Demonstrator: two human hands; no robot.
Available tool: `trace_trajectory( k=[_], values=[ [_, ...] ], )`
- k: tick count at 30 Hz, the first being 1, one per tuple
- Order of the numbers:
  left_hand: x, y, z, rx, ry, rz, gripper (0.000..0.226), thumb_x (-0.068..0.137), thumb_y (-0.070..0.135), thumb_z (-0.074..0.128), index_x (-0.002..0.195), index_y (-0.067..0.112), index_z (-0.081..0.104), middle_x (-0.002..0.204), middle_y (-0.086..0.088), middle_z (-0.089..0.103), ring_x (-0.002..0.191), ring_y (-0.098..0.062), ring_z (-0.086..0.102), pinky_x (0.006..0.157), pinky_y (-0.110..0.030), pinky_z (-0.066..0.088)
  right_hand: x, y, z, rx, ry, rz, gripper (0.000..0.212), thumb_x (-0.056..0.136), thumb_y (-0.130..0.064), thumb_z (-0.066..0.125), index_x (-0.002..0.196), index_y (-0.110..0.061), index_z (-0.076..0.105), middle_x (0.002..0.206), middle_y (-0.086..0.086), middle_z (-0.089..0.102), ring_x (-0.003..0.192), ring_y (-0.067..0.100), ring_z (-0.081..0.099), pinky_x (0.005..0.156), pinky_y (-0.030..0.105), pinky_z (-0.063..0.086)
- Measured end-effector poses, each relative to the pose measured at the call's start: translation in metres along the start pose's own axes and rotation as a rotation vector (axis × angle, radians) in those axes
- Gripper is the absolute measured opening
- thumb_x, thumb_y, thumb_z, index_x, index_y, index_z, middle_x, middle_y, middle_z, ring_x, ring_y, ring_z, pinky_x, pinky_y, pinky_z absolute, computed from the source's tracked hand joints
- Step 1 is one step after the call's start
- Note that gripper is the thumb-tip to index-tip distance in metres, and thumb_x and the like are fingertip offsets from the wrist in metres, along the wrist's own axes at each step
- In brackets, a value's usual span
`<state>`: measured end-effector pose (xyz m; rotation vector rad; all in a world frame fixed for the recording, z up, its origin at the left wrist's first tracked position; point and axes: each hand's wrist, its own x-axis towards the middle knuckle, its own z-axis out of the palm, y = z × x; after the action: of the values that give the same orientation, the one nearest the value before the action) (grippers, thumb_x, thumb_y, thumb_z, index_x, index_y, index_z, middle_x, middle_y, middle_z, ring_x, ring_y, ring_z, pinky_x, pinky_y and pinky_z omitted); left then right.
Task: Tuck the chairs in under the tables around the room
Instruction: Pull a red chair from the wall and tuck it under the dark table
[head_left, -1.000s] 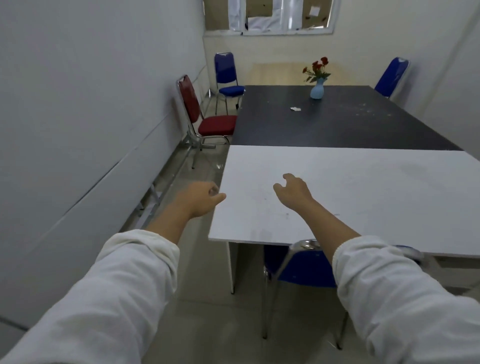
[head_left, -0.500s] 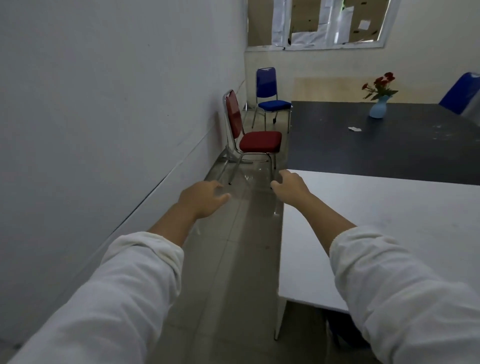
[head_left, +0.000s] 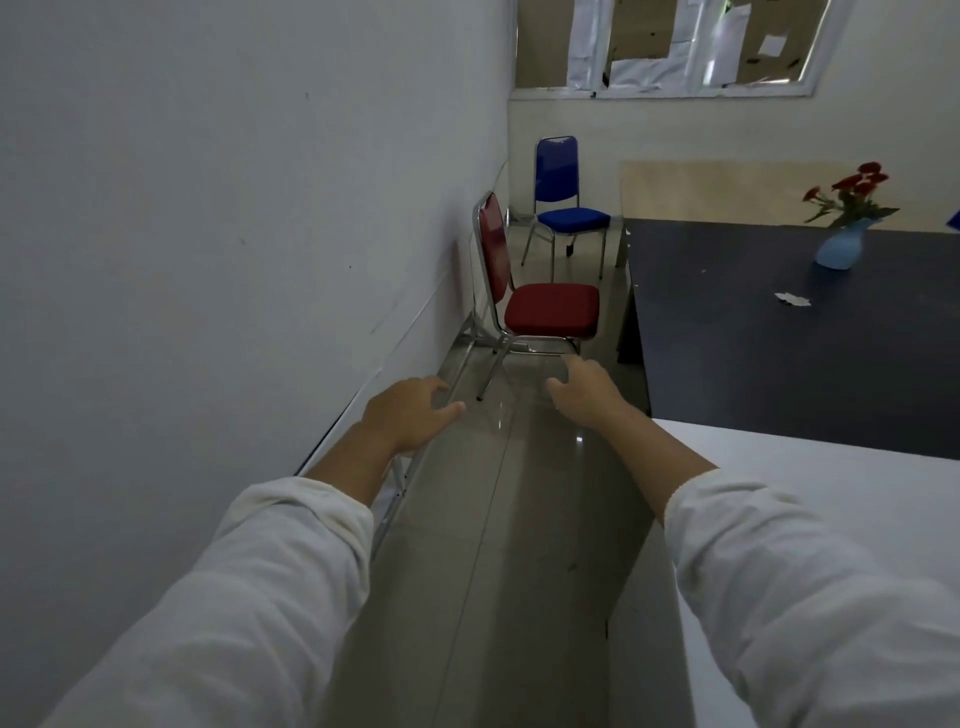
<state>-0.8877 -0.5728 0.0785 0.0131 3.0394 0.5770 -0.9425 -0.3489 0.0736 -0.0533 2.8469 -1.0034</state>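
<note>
A red chair (head_left: 550, 309) with a chrome frame stands against the left wall, its seat facing the black table (head_left: 779, 353) and pulled out from it. Behind it a blue chair (head_left: 566, 208) stands near the far corner, also clear of the table. The white table (head_left: 831, 519) fills the near right. My left hand (head_left: 410, 415) and my right hand (head_left: 584, 395) are stretched forward over the floor, fingers apart, holding nothing. Both hands are short of the red chair and touch nothing.
A narrow tiled aisle (head_left: 493, 519) runs between the left wall and the tables. A blue vase with red flowers (head_left: 844, 228) and a scrap of paper (head_left: 792, 299) lie on the black table. A window sits high on the far wall.
The view has swung left and moved forward along the aisle. The red chair is nearer. My hands have left the white table's top and now reach out over the floor.
</note>
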Motion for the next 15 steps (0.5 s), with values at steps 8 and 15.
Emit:
trace_trajectory(
  k=[8, 15],
  values=[
    [0.144, -0.062, -0.029, 0.01, -0.007, 0.068, 0.06, 0.092, 0.052, 0.048, 0.14, 0.016, 0.045, 0.143, -0.008, 0.049, 0.129, -0.026, 0.048, 0.101, -0.038, 0.041, 0.13, -0.043, 0.038, -0.005, 0.035, 0.038, 0.052, 0.094, -0.023, 0.046, 0.141, -0.004, 0.038, 0.139, 0.02, 0.045, 0.121, 0.035, 0.051, 0.106, 0.057, 0.037],
    [0.276, -0.114, -0.071, 0.042, 0.001, 0.14, 0.061, 0.092, 0.052, 0.047, 0.14, 0.014, 0.045, 0.144, -0.009, 0.05, 0.129, -0.027, 0.049, 0.102, -0.04, 0.041, 0.251, -0.089, 0.051, 0.006, 0.132, 0.039, 0.046, 0.092, -0.024, 0.048, 0.134, -0.005, 0.044, 0.125, 0.015, 0.054, 0.109, 0.032, 0.055, 0.098, 0.047, 0.047]
  ],
)
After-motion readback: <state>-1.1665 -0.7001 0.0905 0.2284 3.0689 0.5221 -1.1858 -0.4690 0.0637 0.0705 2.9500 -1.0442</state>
